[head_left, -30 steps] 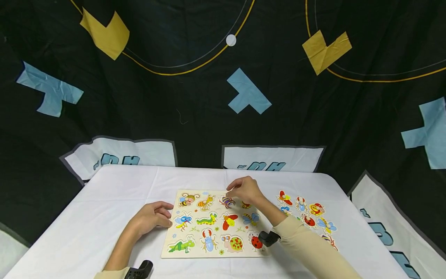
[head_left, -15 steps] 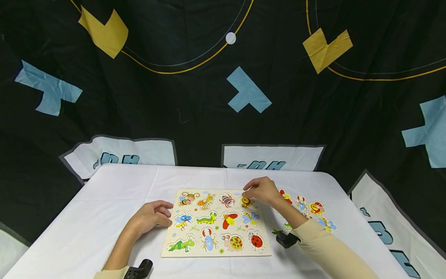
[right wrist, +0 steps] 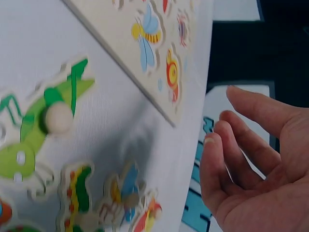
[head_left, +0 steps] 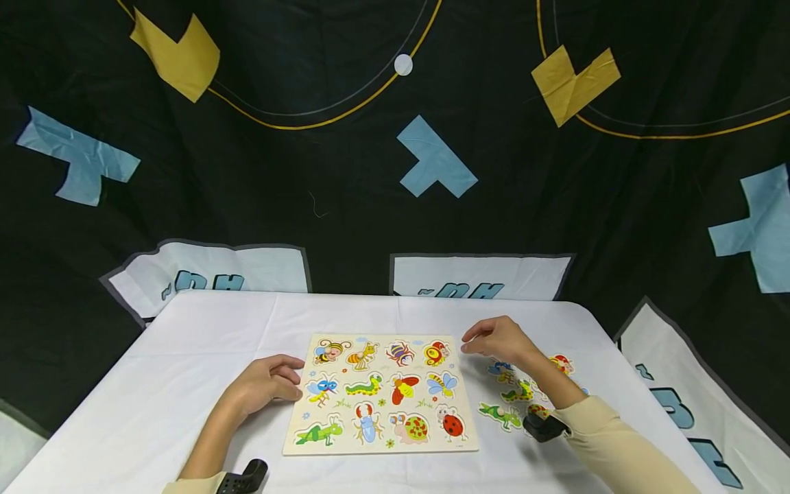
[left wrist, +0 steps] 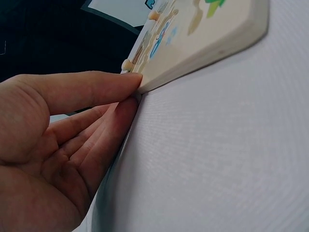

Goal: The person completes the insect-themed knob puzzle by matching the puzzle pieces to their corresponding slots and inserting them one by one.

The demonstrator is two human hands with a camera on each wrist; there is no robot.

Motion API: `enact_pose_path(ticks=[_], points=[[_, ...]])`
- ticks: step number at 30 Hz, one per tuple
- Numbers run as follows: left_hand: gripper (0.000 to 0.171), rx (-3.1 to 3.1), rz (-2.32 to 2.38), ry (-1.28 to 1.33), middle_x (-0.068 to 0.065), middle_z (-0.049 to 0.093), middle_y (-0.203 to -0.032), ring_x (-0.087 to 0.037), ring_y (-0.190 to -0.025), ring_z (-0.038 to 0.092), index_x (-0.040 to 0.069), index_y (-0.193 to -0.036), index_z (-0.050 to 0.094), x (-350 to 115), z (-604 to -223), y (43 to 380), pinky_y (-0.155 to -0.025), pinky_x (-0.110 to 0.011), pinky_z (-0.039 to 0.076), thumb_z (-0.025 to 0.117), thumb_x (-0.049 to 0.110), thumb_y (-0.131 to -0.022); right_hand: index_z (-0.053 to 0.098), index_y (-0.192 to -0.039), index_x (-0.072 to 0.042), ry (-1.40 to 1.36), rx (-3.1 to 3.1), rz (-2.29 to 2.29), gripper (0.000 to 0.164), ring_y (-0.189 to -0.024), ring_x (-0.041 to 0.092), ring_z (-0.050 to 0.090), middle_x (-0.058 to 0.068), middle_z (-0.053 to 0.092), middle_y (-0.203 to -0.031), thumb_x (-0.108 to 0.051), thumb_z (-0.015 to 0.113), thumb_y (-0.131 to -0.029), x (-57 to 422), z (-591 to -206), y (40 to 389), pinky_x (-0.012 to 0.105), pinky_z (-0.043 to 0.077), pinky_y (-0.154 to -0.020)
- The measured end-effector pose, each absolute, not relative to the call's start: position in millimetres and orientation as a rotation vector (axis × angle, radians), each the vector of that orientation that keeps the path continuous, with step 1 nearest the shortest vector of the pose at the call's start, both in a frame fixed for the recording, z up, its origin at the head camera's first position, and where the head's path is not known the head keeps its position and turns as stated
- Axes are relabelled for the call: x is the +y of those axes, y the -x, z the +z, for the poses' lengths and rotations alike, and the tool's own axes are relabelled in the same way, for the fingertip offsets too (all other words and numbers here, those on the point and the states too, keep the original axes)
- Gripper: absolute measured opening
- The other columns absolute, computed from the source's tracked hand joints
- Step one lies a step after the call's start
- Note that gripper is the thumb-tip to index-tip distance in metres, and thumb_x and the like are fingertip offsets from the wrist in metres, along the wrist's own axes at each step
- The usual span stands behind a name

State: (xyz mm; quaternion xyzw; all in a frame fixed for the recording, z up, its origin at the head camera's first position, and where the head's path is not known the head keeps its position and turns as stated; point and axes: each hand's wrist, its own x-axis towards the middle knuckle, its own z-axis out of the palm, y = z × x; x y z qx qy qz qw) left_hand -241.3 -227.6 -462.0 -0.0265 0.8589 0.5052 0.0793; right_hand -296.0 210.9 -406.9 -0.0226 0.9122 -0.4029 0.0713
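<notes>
Head view: relaxed left fingers touch the puzzle board. Empty right fingers, apparently between placements, should reach for loose pieces behind.

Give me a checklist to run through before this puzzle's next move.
1. Left hand on the board: ok, touching its left edge.
2. Board lying flat on the table: ok.
3. Right hand free: ok, holding nothing near the board's far right corner.
4. Loose grasshopper piece knob-up: ok, the knob shows.
5. All loose pieces countable: cannot tell; the right forearm hides some of that area.
</notes>
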Motion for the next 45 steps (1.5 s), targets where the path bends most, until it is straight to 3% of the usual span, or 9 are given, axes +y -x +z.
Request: enact_pose_path(ticks=[15,25,35,45], points=[[0.065,2.567,1.504,0.093,-0.007,0.067,-0.094,-0.018,-0.082,0.060,-0.001,-0.130,0.062,-227.3,-462.4,242.5,-0.072,-0.030,0.048,0.083,0.004,-0.068,0.075,-0.107,-0.005,0.164,2.677,-1.128,0.031,-0.080,0.019,0.061,0.002,0.073,-0.094,-0.023,0.081,-0.083,266.6,-401.8,290.3,0.038,0.052,-0.075],[0.065,2.573,1.495,0.086,-0.007,0.067,-0.094,-0.019,-0.083,0.060,-0.001,-0.130,0.062,-227.9,-462.1,242.1,-0.072,-0.031,0.048,0.084,0.005,-0.068,0.074,-0.110,-0.005,0.102,2.658,-1.079,0.033,-0.085,0.023,0.059,0.004,0.073,-0.097,-0.026,0.079,-0.085,301.2,-401.9,278.0,0.038,0.051,-0.075],[0.066,2.575,1.487,0.071,-0.007,0.067,-0.095,-0.017,-0.083,0.060,0.000,-0.130,0.062,-229.9,-464.0,243.6,-0.072,-0.029,0.048,0.084,0.006,-0.069,0.074,-0.106,-0.003,0.080,2.593,-1.087,0.029,-0.088,0.022,0.060,0.005,0.074,-0.099,-0.023,0.077,-0.085,336.1,-407.9,264.8,0.035,0.053,-0.079],[0.066,2.568,1.486,0.065,-0.006,0.067,-0.096,-0.017,-0.084,0.059,0.000,-0.131,0.062,-231.3,-464.5,244.5,-0.073,-0.029,0.048,0.084,0.006,-0.069,0.074,-0.099,-0.002,0.088,2.521,-1.088,0.024,-0.080,0.019,0.057,0.004,0.070,-0.094,-0.020,0.078,-0.084,360.4,-412.8,250.6,0.033,0.048,-0.069]])
